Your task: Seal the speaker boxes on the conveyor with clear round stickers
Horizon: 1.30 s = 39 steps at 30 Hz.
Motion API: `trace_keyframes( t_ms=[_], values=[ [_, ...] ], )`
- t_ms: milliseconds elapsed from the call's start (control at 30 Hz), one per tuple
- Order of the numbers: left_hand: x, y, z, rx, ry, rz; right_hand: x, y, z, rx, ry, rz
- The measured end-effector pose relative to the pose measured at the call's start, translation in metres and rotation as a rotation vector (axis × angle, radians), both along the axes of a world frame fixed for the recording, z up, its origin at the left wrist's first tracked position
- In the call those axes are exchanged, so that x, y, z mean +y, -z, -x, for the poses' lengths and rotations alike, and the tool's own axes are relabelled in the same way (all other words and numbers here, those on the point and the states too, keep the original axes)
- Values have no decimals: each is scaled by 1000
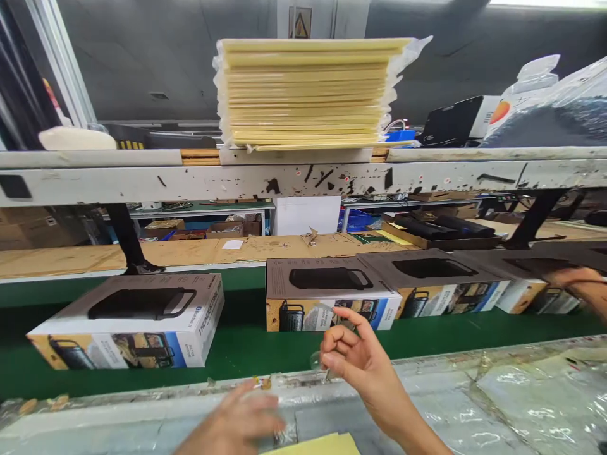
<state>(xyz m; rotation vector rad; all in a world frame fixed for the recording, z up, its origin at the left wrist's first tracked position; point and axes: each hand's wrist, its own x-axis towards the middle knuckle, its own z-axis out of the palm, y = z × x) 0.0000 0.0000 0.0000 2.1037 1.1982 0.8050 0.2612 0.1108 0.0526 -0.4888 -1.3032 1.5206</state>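
Observation:
My right hand (353, 354) is raised in front of the middle speaker box (327, 284), with thumb and fingers pinched. At its fingertips shows a small clear round sticker (315, 360), partly hidden by the fingers. Low in the view, my left hand (237, 420) is smeared by motion, its fingers stretched out and apart, near the bench edge; I see nothing in it. The printed box faces me with its long side, lying flat on the green belt (246, 344). Below the hands is a yellow sheet (317, 445), cut off by the frame.
Another speaker box (137, 316) lies to the left, and more boxes (436, 278) follow on the right, where another person's hand (583, 281) reaches in. A shelf (284, 180) crosses above the belt, bearing a wrapped yellow stack (308, 95). Plastic film covers the near bench (474, 404).

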Motion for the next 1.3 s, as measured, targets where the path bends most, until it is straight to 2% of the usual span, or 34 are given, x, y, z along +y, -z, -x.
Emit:
trace_keyframes(
  t_ms=[33,100,133,167,233,267,333,433,533,667,833,1033,1200,1300],
  values=[
    [21,-15,-1,-80,-101,-83,3,-3,-4,-3,26,-9],
    [69,-43,-4,-283,-453,-155,9,-8,-7,-11,71,-34],
    [95,-54,-5,-429,-630,-131,14,-12,-6,-19,86,-51],
    [119,-62,-7,-594,-737,-28,19,-17,-3,-30,97,-72],
    [159,-69,-10,-903,-689,261,36,-28,8,-65,104,-125],
    [173,-68,-13,-990,-629,357,48,-34,17,-89,102,-156],
    [190,-62,-19,-1074,-532,434,77,-44,40,-158,85,-225],
    [195,-51,-25,-1134,-503,436,130,-51,78,-299,-19,-344],
    [192,-47,-25,-1196,-495,459,175,-44,111,-382,-145,-411],
    [191,-50,-23,-1288,-484,470,207,-29,142,-425,-210,-442],
    [188,-55,-21,-1291,-486,484,219,-21,163,-505,-219,-512],
    [185,-55,-17,-1268,-471,473,220,-14,172,-602,-137,-641],
    [184,-52,-11,-1265,-488,476,215,-11,171,-655,2,-721],
    [185,-49,-8,-1258,-491,468,207,-13,160,-676,-15,-798]
  ],
)
